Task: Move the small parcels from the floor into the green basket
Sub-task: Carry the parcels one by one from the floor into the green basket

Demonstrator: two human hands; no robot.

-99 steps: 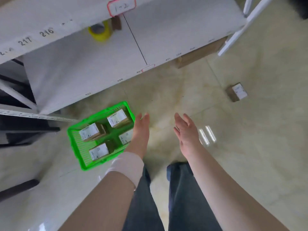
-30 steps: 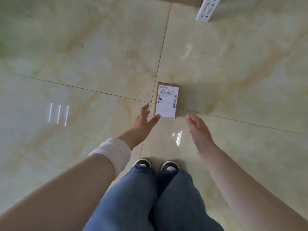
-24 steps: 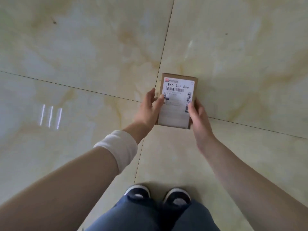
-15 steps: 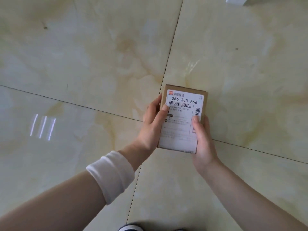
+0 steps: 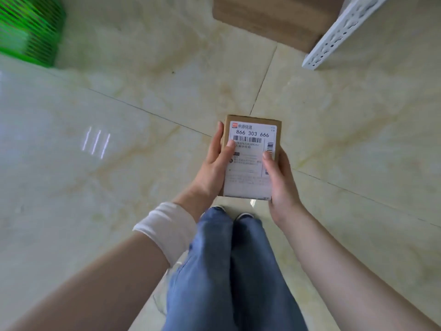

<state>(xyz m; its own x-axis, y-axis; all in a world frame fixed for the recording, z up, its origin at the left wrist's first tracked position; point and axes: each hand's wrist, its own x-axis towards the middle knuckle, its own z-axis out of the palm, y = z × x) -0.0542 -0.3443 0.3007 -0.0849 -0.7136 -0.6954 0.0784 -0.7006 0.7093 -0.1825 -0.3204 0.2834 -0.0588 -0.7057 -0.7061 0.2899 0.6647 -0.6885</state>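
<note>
Parcel (image 5: 250, 161) is off the floor (image 5: 114, 177), held up in front of the person in both hands, label side up, so you can read 866 303 666 and see a barcode on it. It's a small brown cardboard one with a white label covering most of the top face.

Left hand (image 5: 212, 170) grips the left edge: fingers curled along the side, thumb laid over the label near the barcode. Right hand (image 5: 280, 187) holds the right edge and lower corner the same way, thumb pressed on the label, the other fingers hidden behind the box. So both hands are clamped on it, neither spread.

Basket (image 5: 33, 32) is way off at the top left corner, well apart from the parcel, blurry and cut by the frame edge. Can't tell what's in it.

Other stuff: a white band (image 5: 167, 230) on the left wrist, jeans (image 5: 226, 278) and shoe tips (image 5: 244, 215) straight below the parcel, a bigger cardboard box (image 5: 269, 17) on the floor up top, with a white perforated post (image 5: 341, 32) just beside it. Three light streaks (image 5: 96, 145) reflect off the tiles on the left.
</note>
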